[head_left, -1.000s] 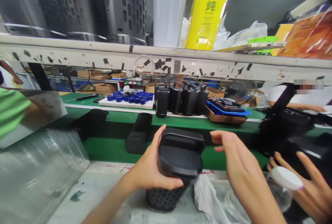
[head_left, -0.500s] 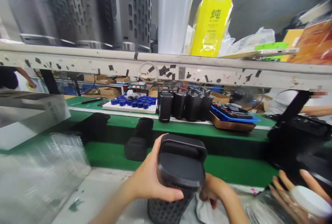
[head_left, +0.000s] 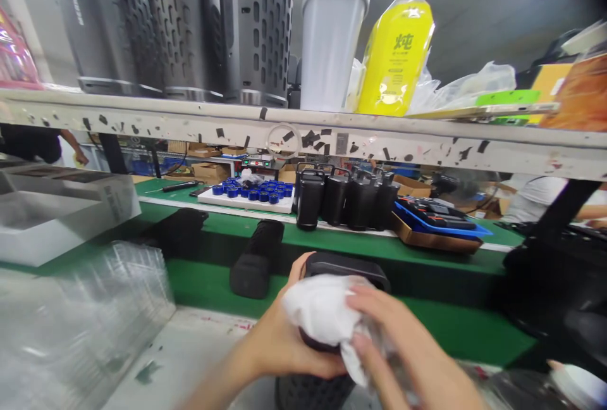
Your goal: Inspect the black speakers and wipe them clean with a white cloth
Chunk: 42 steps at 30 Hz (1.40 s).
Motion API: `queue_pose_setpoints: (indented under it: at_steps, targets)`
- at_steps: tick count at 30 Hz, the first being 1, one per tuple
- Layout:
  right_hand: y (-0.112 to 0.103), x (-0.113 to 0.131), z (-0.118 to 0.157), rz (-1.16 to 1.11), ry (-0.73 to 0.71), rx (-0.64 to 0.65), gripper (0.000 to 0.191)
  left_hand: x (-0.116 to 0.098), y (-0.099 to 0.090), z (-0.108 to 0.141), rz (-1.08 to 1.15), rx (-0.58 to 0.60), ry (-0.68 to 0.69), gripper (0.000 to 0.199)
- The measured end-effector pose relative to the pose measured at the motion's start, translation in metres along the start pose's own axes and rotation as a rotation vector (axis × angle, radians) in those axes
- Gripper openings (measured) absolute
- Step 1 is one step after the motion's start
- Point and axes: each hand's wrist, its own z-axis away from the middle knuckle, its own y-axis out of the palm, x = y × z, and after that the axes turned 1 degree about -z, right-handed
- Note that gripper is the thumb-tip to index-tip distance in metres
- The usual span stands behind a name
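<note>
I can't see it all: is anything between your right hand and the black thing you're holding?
Yes: over the top of the black device, a white cloth sits between it and the right hand.

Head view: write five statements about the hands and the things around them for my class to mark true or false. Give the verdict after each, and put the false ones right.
1. The left hand is on the black device. True.
2. The right hand is empty. False: it holds a white cloth.
3. The grey cup stands left of the yellow bottle on the shelf. True.
4. The blue caps lie on the shelf. False: they are on a white tray, lower than the shelf.
5. A white lid shows near the picture's bottom right corner. True.
</note>
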Motion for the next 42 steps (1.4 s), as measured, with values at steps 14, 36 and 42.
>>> queue_pose_setpoints:
  at_steps: [14,36,42]
  targets:
    - [0.041,0.004,-0.008,0.155,-0.001,-0.021,0.048,0.001,0.01,0.002,-0.124,0.009,0.011,0.125]
    - [0.029,-0.099,0.037,-0.239,0.952,0.525,0.076,0.015,-0.024,-0.008,0.132,0.04,0.088,0.095]
    - [0.009,-0.025,-0.003,-0.189,0.303,-0.091,0.046,0.021,-0.027,-0.014,0.152,-0.046,0.102,0.099]
